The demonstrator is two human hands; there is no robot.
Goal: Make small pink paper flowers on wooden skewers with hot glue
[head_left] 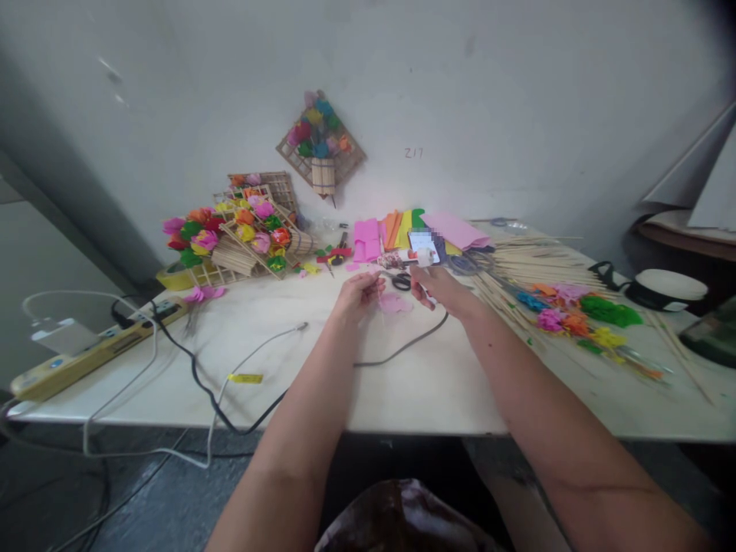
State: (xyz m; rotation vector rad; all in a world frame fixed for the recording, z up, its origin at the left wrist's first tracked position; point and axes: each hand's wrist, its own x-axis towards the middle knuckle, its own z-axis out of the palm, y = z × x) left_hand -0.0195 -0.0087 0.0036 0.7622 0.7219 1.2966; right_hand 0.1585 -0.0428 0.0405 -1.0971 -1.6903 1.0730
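Observation:
My left hand [362,294] is closed in a pinch near the middle of the table. What sits between its fingertips is too small to make out. My right hand [435,287] is wrapped round what looks like a hot glue gun [425,257], white at its back end, with a dark cord [402,351] running from below the hand. Pink petal-shaped paper [395,303] lies between the two hands. Black-handled scissors [401,282] rest just behind it, partly hidden.
Paper-flower baskets [244,226] crowd the back left; another hangs on the wall [322,149]. Coloured crepe paper [368,239] and a phone [422,244] lie behind my hands. Wooden sticks [534,264] and flowers [566,314] spread rightward. A power strip [97,360] and cables occupy the left.

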